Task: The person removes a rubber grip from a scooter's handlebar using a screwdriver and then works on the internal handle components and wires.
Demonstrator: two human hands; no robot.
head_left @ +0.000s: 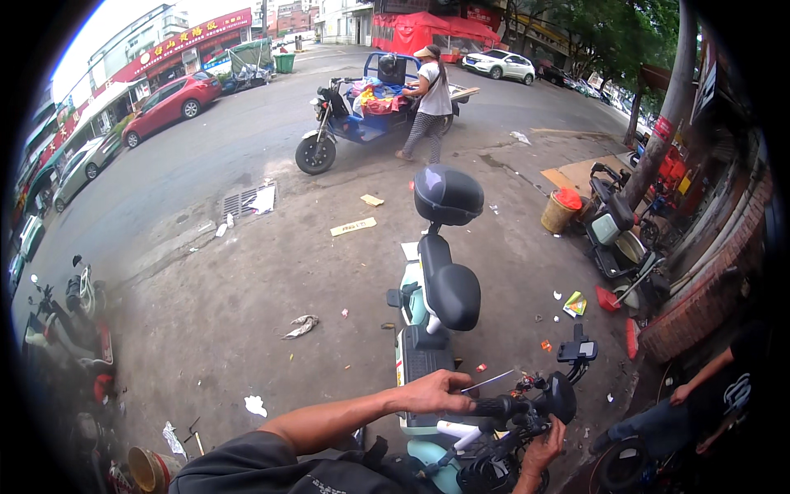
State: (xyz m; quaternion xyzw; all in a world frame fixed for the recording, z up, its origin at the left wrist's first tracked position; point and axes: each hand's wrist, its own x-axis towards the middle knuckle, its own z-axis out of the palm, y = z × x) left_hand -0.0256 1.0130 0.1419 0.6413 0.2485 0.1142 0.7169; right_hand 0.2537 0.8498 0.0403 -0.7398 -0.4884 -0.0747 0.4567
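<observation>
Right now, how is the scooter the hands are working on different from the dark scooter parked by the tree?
The pale green scooter stands in the open yard, close up; the dark scooter is parked farther off beside the tree trunk. The pale green scooter carries a black box behind its seat; none shows on the dark scooter. The left hand and right hand are at the pale green scooter's handlebar; nobody touches the dark scooter. Both stand parked.
</observation>
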